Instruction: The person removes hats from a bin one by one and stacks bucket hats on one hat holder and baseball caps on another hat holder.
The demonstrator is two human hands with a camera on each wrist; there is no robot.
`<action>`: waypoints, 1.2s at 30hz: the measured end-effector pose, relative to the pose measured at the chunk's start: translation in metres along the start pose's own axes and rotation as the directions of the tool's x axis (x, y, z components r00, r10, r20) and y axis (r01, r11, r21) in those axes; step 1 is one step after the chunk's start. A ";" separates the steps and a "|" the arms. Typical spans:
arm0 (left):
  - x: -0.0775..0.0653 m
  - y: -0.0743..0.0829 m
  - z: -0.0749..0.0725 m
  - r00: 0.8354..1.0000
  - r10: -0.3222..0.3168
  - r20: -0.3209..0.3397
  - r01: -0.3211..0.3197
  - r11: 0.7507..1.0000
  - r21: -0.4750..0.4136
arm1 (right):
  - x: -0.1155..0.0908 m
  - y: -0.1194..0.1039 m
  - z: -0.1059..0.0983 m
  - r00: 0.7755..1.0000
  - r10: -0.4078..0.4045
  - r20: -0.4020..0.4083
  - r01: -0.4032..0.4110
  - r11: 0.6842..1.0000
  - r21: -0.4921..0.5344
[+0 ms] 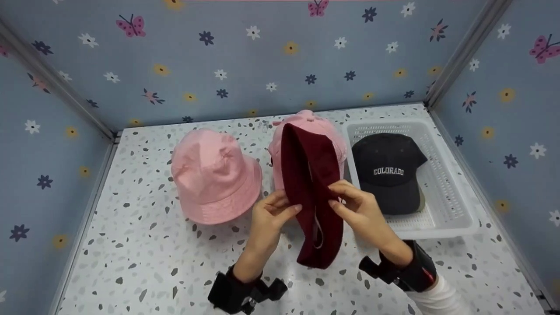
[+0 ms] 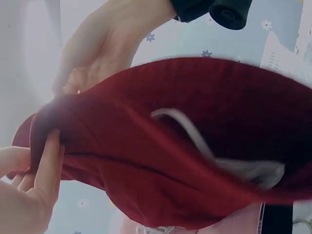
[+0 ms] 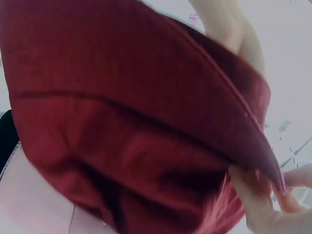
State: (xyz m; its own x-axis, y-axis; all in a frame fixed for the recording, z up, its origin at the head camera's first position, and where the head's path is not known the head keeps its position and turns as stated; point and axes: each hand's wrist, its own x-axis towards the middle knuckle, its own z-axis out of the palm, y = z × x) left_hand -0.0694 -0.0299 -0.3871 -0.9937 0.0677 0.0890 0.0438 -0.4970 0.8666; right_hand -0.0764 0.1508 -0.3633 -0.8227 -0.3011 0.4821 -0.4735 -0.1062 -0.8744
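Note:
A maroon bucket hat (image 1: 321, 157) is held up between both hands, its brim folded together into a long narrow opening. On one side of the brim, my left hand (image 1: 267, 218) pinches the cloth between thumb and fingers. Opposite it, my right hand (image 1: 361, 210) pinches the other side. A pale label (image 2: 248, 170) shows inside the hat in the left wrist view. Behind the maroon hat, and partly hidden by it, is a pink cap (image 1: 308, 118). To the left a pink bucket hat (image 1: 210, 175) rests crown up on the table.
At the right stands a white plastic basket (image 1: 457, 192). Inside it lies a black cap (image 1: 387, 153) lettered COLORADO, over an olive one (image 1: 421, 199) that barely shows. The speckled table (image 1: 144, 262) is bordered by flower-patterned panels (image 1: 262, 52) at the back and sides.

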 end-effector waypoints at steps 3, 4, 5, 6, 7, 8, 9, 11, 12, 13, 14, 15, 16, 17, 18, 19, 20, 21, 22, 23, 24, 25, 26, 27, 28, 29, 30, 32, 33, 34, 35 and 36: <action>-0.001 0.005 -0.008 0.999 0.006 0.038 -0.005 1.000 -0.029 | 0.002 -0.004 -0.008 0.997 0.077 0.018 -0.078 0.997 0.019; -0.001 0.007 -0.011 0.998 0.017 0.054 -0.016 1.000 -0.027 | 0.002 -0.005 -0.011 0.994 0.109 0.020 -0.109 0.994 0.015; -0.001 0.009 -0.014 0.997 0.030 0.070 -0.028 0.999 -0.024 | 0.003 -0.007 -0.013 0.990 0.143 0.014 -0.144 0.990 0.012; -0.002 0.012 -0.017 0.995 0.042 0.086 -0.041 0.999 -0.021 | 0.004 -0.008 -0.016 0.984 0.181 0.005 -0.181 0.983 0.016; -0.002 0.014 -0.020 0.993 0.058 0.100 -0.056 0.998 -0.016 | 0.006 -0.009 -0.018 0.976 0.216 -0.004 -0.216 0.976 0.022; -0.003 0.017 -0.023 0.991 0.071 0.112 -0.071 0.997 -0.009 | 0.007 -0.010 -0.020 0.968 0.249 -0.014 -0.248 0.968 0.032; -0.003 0.020 -0.027 0.988 0.086 0.125 -0.086 0.996 -0.004 | 0.009 -0.010 -0.022 0.959 0.281 -0.025 -0.279 0.959 0.047; -0.004 0.026 -0.033 0.982 0.122 0.145 -0.125 0.992 0.013 | 0.012 -0.010 -0.025 0.942 0.334 -0.036 -0.330 0.940 0.085; -0.005 0.028 -0.036 0.979 0.139 0.152 -0.144 0.989 0.022 | 0.014 -0.010 -0.026 0.934 0.355 -0.035 -0.351 0.932 0.096; -0.005 0.031 -0.039 0.976 0.152 0.157 -0.159 0.987 0.034 | 0.016 -0.009 -0.027 0.929 0.369 -0.031 -0.365 0.926 0.095; -0.006 0.034 -0.042 0.974 0.160 0.158 -0.170 0.984 0.051 | 0.018 -0.008 -0.027 0.925 0.379 -0.026 -0.375 0.922 0.095; -0.006 0.038 -0.045 0.973 0.166 0.158 -0.179 0.982 0.068 | 0.021 -0.008 -0.028 0.923 0.384 -0.021 -0.381 0.920 0.090; -0.007 0.041 -0.048 0.973 0.171 0.153 -0.186 0.979 0.087 | 0.023 -0.007 -0.028 0.922 0.386 -0.015 -0.384 0.920 0.080; -0.007 0.044 -0.050 0.974 0.172 0.144 -0.188 0.976 0.108 | 0.026 -0.006 -0.028 0.923 0.385 -0.012 -0.383 0.921 0.068; -0.008 0.046 -0.053 0.976 0.172 0.136 -0.189 0.974 0.126 | 0.028 -0.006 -0.027 0.924 0.382 -0.014 -0.381 0.923 0.056; -0.009 0.049 -0.055 0.977 0.173 0.126 -0.190 0.972 0.140 | 0.030 -0.005 -0.027 0.926 0.377 -0.017 -0.376 0.925 0.048; -0.009 0.052 -0.058 0.978 0.177 0.115 -0.194 0.968 0.158 | 0.033 -0.005 -0.026 0.928 0.372 -0.026 -0.371 0.927 0.046; -0.010 0.054 -0.060 0.977 0.184 0.104 -0.200 0.965 0.170 | 0.035 -0.005 -0.025 0.930 0.366 -0.039 -0.365 0.930 0.038; -0.011 0.056 -0.062 0.976 0.195 0.094 -0.210 0.960 0.184 | 0.036 -0.005 -0.024 0.931 0.361 -0.057 -0.359 0.933 0.036; -0.013 0.058 -0.064 0.975 0.206 0.083 -0.218 0.955 0.202 | 0.038 -0.005 -0.023 0.931 0.357 -0.078 -0.356 0.934 0.035; -0.014 0.060 -0.066 0.974 0.215 0.071 -0.226 0.951 0.213 | 0.039 -0.005 -0.022 0.930 0.354 -0.098 -0.352 0.935 0.034; -0.015 0.061 -0.067 0.973 0.225 0.058 -0.233 0.946 0.226 | 0.041 -0.005 -0.021 0.931 0.347 -0.114 -0.345 0.938 0.037; -0.015 0.063 -0.069 0.970 0.239 0.048 -0.244 0.940 0.241 | 0.042 -0.005 -0.020 0.932 0.338 -0.127 -0.336 0.941 0.041; -0.016 0.064 -0.070 0.966 0.257 0.042 -0.259 0.931 0.258 | 0.043 -0.005 -0.020 0.936 0.327 -0.135 -0.323 0.945 0.049; -0.017 0.065 -0.071 0.959 0.279 0.042 -0.279 0.918 0.281 | 0.044 -0.005 -0.019 0.941 0.309 -0.137 -0.305 0.951 0.055; -0.018 0.067 -0.072 0.952 0.302 0.041 -0.300 0.905 0.301 | 0.045 -0.004 -0.019 0.949 0.283 -0.137 -0.279 0.959 0.053; -0.018 0.069 -0.073 0.943 0.330 0.043 -0.326 0.890 0.318 | 0.046 -0.003 -0.018 0.959 0.251 -0.133 -0.246 0.968 0.048; -0.019 0.072 -0.076 0.915 0.400 0.056 -0.393 0.848 0.356 | 0.049 -0.003 -0.018 0.978 0.177 -0.112 -0.172 0.984 0.052; -0.019 0.074 -0.077 0.900 0.433 0.062 -0.422 0.825 0.376 | 0.050 -0.002 -0.018 0.985 0.138 -0.102 -0.134 0.990 0.041; -0.019 0.076 -0.079 0.885 0.461 0.065 -0.447 0.802 0.396 | 0.052 -0.001 -0.019 0.991 0.099 -0.094 -0.097 0.995 0.023; -0.019 0.078 -0.080 0.871 0.486 0.064 -0.467 0.783 0.411 | 0.054 -0.001 -0.019 0.994 0.065 -0.087 -0.065 0.998 0.009; -0.018 0.080 -0.081 0.857 0.511 0.066 -0.486 0.760 0.431 | 0.055 -0.001 -0.019 0.996 0.037 -0.082 -0.038 0.999 -0.003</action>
State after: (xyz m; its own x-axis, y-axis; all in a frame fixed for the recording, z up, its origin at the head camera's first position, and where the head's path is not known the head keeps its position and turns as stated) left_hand -0.0561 -0.1413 -0.3591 -0.8228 -0.1389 0.5511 0.5604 -0.0376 0.8273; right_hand -0.1270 0.1521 -0.3345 -0.8628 -0.2265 0.4519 -0.4429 -0.0920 -0.8918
